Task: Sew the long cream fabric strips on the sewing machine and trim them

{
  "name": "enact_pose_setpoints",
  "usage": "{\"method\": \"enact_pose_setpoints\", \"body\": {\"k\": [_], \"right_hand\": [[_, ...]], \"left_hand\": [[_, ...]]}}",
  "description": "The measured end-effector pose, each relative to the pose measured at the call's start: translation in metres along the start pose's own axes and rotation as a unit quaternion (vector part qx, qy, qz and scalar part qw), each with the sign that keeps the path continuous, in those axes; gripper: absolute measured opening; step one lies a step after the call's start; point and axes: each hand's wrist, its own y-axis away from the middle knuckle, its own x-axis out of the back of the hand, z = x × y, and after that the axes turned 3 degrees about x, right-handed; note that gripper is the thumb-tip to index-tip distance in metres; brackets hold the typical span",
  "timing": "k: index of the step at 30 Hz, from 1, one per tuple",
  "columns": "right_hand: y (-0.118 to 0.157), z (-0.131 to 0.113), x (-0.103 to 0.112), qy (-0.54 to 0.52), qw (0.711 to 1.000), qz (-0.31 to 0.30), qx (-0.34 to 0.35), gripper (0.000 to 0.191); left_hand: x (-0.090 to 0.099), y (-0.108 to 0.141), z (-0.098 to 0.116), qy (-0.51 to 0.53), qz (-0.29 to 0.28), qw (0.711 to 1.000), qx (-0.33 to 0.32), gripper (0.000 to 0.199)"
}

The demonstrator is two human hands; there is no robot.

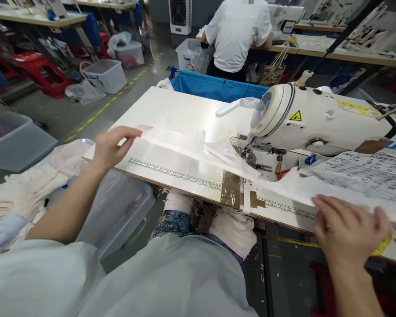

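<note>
A long strip of pale fabric (pixel 191 152) stretches across the sewing table between my two hands. My left hand (pixel 114 145) pinches its left end above the table's left part. At the right, my right hand (pixel 350 226) holds the strip near the table's front edge, fingers closed on it. Behind the strip stands the white sewing machine (pixel 330 116), its needle area (pixel 249 154) close to the cloth. I cannot tell whether the fabric lies under the presser foot.
Printed rulers (pixel 174 172) run along the table's front edge. Papers with writing (pixel 366 176) lie at the right. A clear plastic bin (pixel 119 207) and piled fabric (pixel 36 185) are at the lower left. Beyond a blue cloth bin (pixel 218 84) sits a co-worker (pixel 236 35).
</note>
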Motion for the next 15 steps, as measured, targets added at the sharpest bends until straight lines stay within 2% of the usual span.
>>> {"method": "enact_pose_setpoints", "body": {"k": [4, 6, 8, 10, 13, 15], "right_hand": [[0.036, -0.033, -0.007, -0.092, 0.985, -0.134, -0.055, 0.047], [0.042, -0.046, -0.003, -0.083, 0.983, -0.145, -0.08, 0.049], [0.04, -0.057, 0.0, -0.059, 0.988, -0.116, -0.087, 0.05], [0.035, -0.067, 0.001, -0.049, 0.989, -0.091, -0.102, 0.054], [0.036, -0.074, -0.007, -0.076, 0.987, -0.088, -0.115, 0.056], [0.047, -0.072, -0.016, -0.112, 0.984, -0.089, -0.11, 0.058]], "left_hand": [[-0.022, 0.055, -0.03, -0.039, -0.042, 0.998, 0.012, 0.03], [-0.03, 0.079, -0.031, -0.058, -0.033, 0.997, 0.033, 0.026], [-0.038, 0.097, -0.016, -0.077, 0.011, 0.995, 0.055, 0.027], [-0.047, 0.109, 0.012, -0.09, 0.035, 0.993, 0.065, 0.033], [-0.066, 0.117, 0.055, -0.12, -0.043, 0.989, 0.082, 0.044], [-0.077, 0.118, 0.07, -0.147, -0.084, 0.979, 0.112, 0.05]]}}
